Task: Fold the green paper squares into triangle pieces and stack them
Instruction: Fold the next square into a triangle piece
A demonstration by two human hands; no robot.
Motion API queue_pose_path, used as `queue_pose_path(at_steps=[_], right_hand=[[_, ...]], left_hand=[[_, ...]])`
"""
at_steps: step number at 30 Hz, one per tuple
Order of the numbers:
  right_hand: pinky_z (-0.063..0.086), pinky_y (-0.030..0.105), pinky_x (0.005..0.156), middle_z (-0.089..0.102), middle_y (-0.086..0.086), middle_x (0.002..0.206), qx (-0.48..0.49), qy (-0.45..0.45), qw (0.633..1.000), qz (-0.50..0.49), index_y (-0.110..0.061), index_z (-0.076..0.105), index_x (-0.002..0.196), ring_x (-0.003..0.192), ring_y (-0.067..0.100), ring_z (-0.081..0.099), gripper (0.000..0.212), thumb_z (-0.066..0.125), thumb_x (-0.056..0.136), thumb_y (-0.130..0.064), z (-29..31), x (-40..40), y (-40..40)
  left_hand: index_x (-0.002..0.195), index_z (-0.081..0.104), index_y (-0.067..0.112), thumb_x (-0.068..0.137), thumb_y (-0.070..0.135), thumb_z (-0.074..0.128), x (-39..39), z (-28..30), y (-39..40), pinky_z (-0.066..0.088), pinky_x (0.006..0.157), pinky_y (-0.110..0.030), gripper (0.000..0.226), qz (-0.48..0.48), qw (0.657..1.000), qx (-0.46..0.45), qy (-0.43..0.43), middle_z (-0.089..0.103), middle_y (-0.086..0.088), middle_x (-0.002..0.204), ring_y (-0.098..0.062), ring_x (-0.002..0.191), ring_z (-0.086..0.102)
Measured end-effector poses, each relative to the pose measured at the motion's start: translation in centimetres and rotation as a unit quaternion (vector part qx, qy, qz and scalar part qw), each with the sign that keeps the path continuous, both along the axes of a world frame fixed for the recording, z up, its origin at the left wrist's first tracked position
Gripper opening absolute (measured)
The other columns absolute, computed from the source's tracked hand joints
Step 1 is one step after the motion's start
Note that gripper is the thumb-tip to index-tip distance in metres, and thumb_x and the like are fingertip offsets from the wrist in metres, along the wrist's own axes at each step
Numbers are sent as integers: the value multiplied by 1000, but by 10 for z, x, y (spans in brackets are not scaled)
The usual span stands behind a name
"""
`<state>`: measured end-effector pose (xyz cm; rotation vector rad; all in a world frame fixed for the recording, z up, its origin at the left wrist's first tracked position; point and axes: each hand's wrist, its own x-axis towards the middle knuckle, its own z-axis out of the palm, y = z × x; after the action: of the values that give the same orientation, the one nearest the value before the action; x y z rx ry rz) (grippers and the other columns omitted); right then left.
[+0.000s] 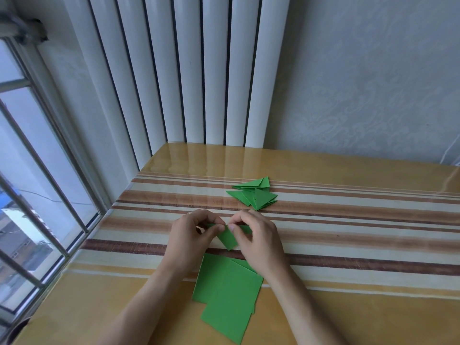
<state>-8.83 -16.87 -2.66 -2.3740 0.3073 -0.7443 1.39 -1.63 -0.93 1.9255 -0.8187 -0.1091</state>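
A small green paper piece is held just above the table, a little below the centre of the view. It is partly folded, and its pointed tip is directed down toward 6 o'clock. The upper edge of the piece is pinched by the left hand at its 9 o'clock side and by the right hand at its 3 o'clock side. The fingers of both hands are curled around the paper, and the two thumbs are placed close to each other over the fold.

At 6 o'clock from the piece, a loose pile of flat green paper squares is laid on the table, between the two forearms. The sheets are shifted against each other, so several corners are seen.

At 1 o'clock from the hands, near them but apart, a small heap of folded green triangles is placed on the table.

The table is covered with a glossy cloth with brown and cream stripes. A white radiator is seen at 12 o'clock behind the table, and a window with bars at 9 o'clock.
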Motion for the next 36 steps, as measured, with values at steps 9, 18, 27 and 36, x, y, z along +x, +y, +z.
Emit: queue_pose_path(at_steps=[9,18,27,36], right_hand=[[43,12,73,63,-14,93,-13,-15,1000,-16,-22,67,93,87,0,57,6,68,99,-20,3,0,0],[40,8,71,64,-15,88,20,-22,997,-75,-21,65,89,85,-5,57,12,68,99,-14,3,-3,-10],[39,7,66,58,-21,79,44,-35,994,-94,-22,64,84,77,-8,55,18,70,98,-13,1,-2,-9],[44,28,56,66,-4,73,196,-23,977,-78,-23,65,86,65,13,60,17,64,103,-26,3,-2,-9]], left_hand=[[82,79,24,85,9,83,-4,4,0,55,63,-22,15,17,999,-34,30,76,13,73,-6,67,68],[84,81,20,85,11,84,0,6,3,56,61,-18,10,42,994,-57,84,78,8,75,-10,64,70],[86,79,22,89,12,80,2,1,2,58,63,-23,10,42,993,-68,88,78,7,79,-15,67,70],[105,74,19,94,32,72,-2,0,1,62,66,-32,17,-39,987,-35,152,79,0,88,-14,72,74]])
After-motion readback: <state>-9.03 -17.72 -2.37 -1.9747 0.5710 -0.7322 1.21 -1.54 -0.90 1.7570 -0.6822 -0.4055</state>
